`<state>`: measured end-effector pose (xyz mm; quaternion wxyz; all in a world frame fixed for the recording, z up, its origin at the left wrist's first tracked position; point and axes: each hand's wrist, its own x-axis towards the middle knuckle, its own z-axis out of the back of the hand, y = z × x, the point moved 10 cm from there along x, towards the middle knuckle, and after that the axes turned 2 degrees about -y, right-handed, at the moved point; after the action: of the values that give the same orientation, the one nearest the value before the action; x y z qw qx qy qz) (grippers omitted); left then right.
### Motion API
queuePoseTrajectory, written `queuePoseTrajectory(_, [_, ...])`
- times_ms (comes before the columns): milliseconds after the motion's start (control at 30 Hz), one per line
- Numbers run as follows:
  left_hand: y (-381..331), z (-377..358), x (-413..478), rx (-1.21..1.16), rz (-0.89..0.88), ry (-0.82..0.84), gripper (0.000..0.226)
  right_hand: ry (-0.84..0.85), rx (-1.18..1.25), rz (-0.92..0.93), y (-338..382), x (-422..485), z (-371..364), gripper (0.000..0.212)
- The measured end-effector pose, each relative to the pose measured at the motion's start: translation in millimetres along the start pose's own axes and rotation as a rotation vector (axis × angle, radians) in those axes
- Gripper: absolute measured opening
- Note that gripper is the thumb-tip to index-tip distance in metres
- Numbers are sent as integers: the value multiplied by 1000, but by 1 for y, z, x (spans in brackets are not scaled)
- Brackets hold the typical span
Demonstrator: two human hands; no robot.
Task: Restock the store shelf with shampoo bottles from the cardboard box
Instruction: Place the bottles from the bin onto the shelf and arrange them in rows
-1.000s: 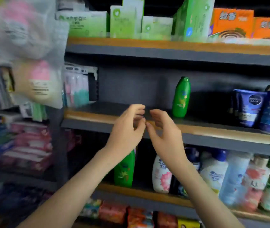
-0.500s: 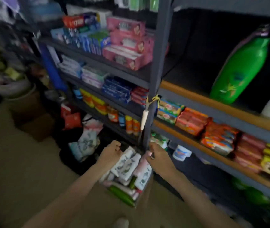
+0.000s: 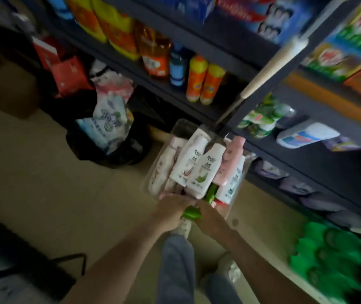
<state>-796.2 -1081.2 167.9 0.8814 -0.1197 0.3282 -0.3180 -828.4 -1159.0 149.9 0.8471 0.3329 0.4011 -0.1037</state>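
Observation:
On the floor by the shelf stands the box (image 3: 176, 132), packed with several white and pink bottles (image 3: 203, 170). A green shampoo bottle (image 3: 210, 193) lies at its near end, its lower part (image 3: 191, 212) showing between my hands. My left hand (image 3: 172, 210) and my right hand (image 3: 210, 216) both grip this green bottle at the box's near edge. My fingers are partly hidden by the bottle and by blur.
The dark shelf unit (image 3: 252, 137) runs along the right, its upright post just behind the box. Orange bottles (image 3: 206, 81) stand on a low shelf. A black bag of pouches (image 3: 109, 128) sits left of the box. My feet (image 3: 184, 228) are just below my hands.
My view dropped from the middle shelf to the floor. Both hands went down to the box and closed round the green bottle at its near end.

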Motion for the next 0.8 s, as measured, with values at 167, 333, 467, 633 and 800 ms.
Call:
queuePoseTrajectory(167, [-7,-37,12,216,-31,72,38,-82,-37,41,-21,19,-25,43])
queuePoseTrajectory(333, [-17,-10,10,-9,-32,19,35,-181,-30,14,-27,4,2,46])
queuePoseTrajectory(467, [-20,38,-8,-415,143,-5,38,-408,26,-167,-44,-35,51,76])
queuePoseTrajectory(633, [-64,115,-26,-786,209,-117,27,-495,963,-214,-50,-91,99,85])
queuePoseTrajectory(800, [-158,190,-37,-1024,76,-185,43,-397,1268,175,3,-166,192,23])
